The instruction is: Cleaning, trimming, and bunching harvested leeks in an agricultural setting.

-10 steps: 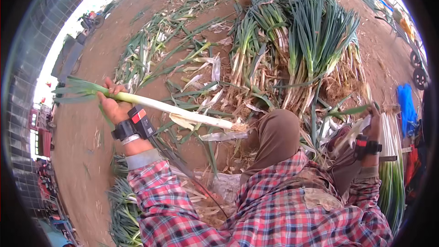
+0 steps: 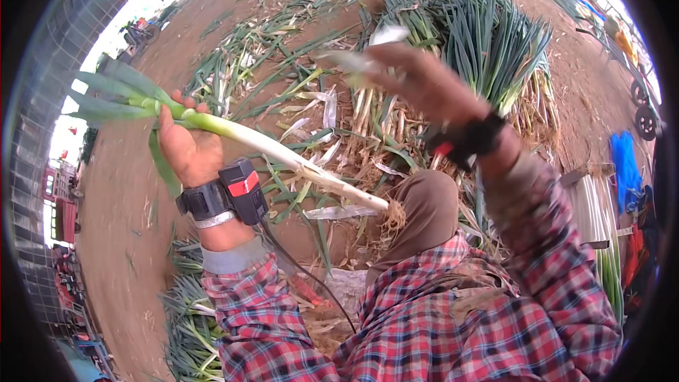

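Note:
My left hand (image 2: pixel 187 145) is closed round the upper stalk of a long green onion (image 2: pixel 283 152). Its green leaves point up to the left, and its white end slants down to the right, with brown roots in front of my knee. A pale husk strip clings along the lower stalk. Raised at mid-height in front of me, my right hand (image 2: pixel 424 85) is smeared by motion. Blurred pale peelings (image 2: pixel 387 34) show next to its fingers; whether they are held or loose in the air I cannot tell.
A heap of untrimmed green onions (image 2: pixel 488 42) lies ahead to the right. Stripped leaves (image 2: pixel 329 110) litter the soil. More onions are piled by my left side (image 2: pixel 191 329), and cleaned ones (image 2: pixel 601 219) lie at my right, near a blue bag (image 2: pixel 626 166).
My right hand has swung from the far right, where it held a peeled leaf, up and across to the middle. The onion in my left hand has tilted more steeply, root end lower.

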{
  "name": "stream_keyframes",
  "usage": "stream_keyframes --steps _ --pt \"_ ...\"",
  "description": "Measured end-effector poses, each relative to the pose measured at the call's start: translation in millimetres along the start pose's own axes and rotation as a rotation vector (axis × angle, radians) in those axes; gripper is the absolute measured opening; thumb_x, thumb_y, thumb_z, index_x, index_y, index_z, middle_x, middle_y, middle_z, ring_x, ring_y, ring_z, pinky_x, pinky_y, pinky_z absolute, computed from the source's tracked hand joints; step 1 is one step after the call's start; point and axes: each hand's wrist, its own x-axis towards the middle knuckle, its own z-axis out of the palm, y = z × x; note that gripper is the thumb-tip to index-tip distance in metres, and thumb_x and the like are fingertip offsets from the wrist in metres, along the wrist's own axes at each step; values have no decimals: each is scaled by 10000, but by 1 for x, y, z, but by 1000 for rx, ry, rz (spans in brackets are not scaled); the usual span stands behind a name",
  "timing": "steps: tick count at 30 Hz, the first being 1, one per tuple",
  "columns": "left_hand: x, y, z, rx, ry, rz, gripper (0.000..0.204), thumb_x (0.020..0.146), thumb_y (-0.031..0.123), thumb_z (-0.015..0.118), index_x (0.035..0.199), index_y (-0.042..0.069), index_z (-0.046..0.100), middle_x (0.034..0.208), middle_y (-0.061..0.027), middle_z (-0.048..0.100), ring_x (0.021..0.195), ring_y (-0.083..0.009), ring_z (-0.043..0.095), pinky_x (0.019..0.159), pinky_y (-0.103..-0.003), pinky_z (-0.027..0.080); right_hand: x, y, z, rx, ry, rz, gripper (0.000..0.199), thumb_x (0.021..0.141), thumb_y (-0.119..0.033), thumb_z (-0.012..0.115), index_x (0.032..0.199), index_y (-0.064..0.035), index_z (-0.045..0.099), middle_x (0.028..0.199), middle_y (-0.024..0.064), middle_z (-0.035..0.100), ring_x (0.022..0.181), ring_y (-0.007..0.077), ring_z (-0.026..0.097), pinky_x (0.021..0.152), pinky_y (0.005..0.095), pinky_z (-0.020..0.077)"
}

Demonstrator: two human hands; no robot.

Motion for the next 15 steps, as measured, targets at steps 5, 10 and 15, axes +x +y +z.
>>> stream_keyframes --steps 5,10,15 --pt "-22 -12 53 120 84 73 213 1023 242 448 1078 51 522 918 -37 541 820 -161 520 730 -338 457 -32 -45 93 -429 127 -175 441 833 -464 677 991 -70 557 816 97 541 641 282 608 608 429 485" --pt "-28 -35 60 249 122 203 240 978 176 503 1143 1 496 930 -39 544 807 -152 523 653 -321 455 -59 -40 98 -561 45 -199 280 924 -326 581 745 -113 558 676 26 485 548 177 543 520 369 430" --pt "19 -40 34 222 220 93 192 969 161 498 1024 -22 514 846 -70 528 664 -167 508 575 -325 438 -111 -22 69 -386 -45 -253 305 930 -279 572 693 -110 481 640 20 431 499 144 403 464 327 383"
